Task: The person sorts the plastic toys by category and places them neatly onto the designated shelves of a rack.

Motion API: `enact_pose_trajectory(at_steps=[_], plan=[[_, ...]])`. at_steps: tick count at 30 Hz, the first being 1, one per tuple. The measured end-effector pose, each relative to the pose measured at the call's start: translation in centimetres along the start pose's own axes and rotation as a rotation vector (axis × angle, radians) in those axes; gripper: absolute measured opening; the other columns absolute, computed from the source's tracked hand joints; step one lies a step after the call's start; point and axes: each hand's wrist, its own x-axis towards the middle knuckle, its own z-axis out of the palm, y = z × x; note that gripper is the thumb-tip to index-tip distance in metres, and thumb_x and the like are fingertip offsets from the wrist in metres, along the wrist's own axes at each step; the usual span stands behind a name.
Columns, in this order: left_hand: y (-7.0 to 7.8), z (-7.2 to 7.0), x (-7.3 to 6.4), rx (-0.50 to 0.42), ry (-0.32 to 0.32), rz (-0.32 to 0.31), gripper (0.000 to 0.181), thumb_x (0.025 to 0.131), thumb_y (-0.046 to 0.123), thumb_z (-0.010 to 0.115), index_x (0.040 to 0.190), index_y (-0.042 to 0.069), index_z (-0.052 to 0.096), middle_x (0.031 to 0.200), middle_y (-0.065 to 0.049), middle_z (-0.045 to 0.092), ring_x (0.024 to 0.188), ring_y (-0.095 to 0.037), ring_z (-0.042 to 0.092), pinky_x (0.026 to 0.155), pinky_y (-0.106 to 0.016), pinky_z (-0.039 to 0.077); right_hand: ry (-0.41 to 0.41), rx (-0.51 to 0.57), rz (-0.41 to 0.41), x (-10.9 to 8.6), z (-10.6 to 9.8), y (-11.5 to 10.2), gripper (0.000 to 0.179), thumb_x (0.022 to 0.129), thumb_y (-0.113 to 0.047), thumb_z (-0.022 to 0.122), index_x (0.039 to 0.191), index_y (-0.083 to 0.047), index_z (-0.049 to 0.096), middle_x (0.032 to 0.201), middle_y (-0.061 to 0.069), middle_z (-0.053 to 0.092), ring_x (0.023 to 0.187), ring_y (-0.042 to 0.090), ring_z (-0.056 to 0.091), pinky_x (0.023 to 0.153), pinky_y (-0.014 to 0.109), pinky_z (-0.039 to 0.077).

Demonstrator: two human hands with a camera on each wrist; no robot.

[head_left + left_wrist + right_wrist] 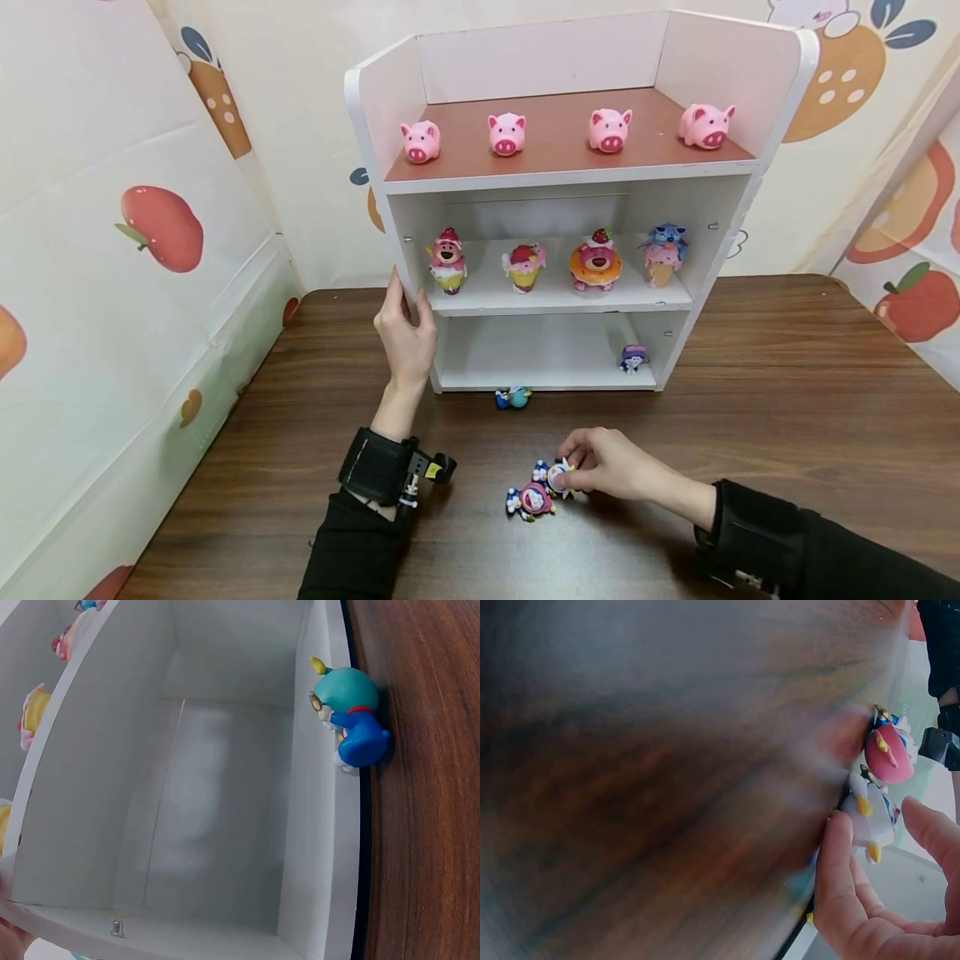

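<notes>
My left hand (407, 337) grips the left side panel of a white toy shelf (555, 312), thumb inside the front edge and fingers outside. On the table, my right hand (611, 462) has its thumb and fingers curled about a white-headed figurine (560, 478). The right wrist view shows its fingertip at the white figurine (870, 821), with the thumb close on the other side. Right beside that lies a pink round figurine (534, 499). A teal and blue figurine (513, 397) lies before the shelf's bottom edge, also seen in the left wrist view.
Several pink pig figurines (507, 134) stand on the brown top tier. The middle tier carries several dessert-like figurines, among them a bear in an orange ring (596, 262). A purple-hatted figurine (633, 358) stands at the bottom tier's right. Patterned wall sheets (150, 333) border the wooden table (810, 400).
</notes>
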Motion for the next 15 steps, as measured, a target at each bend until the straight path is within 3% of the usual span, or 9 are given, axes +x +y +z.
enact_pose_trajectory(at_steps=[15], plan=[[-0.15, 0.03, -0.04, 0.010, 0.004, 0.013, 0.045, 0.082, -0.010, 0.049, 0.126, -0.005, 0.043, 0.118, -0.017, 0.054, 0.105, -0.022, 0.052, 0.080, -0.039, 0.045, 0.047, -0.070, -0.005, -0.54, -0.76, 0.52, 0.014, 0.073, -0.015, 0.070, 0.077, -0.006, 0.059, 0.067, -0.005, 0.054, 0.059, 0.003, 0.051, 0.054, 0.021, 0.046]])
